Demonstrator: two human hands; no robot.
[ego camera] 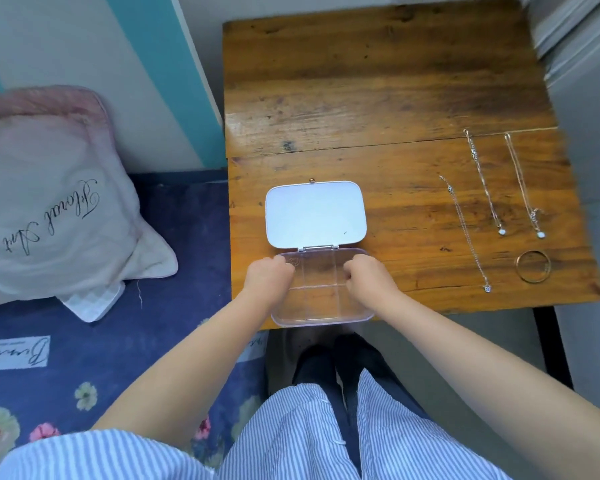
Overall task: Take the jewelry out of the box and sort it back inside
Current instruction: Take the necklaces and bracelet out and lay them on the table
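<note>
A clear divided box (323, 319) sits at the wooden table's (361, 98) near edge, its white lid (314, 216) lying flat and open behind it. My left hand (269, 273) and my right hand (369, 273) both reach into the rear compartments with fingers curled down. What the fingertips hold is hidden. A small faint piece (294, 261) shows beside my left fingertips. To the right lie three necklaces: a silver one (465, 233), a second (484, 181) and a third (522, 181), both with pale pendants. A gold bangle (517, 268) rests near them.
A pink-edged pillow (49, 202) lies on a blue flowered bed cover (174, 323) to the left of the table. A grey cabinet side (589, 133) stands along the table's right edge. My striped clothing and dark shoes show below.
</note>
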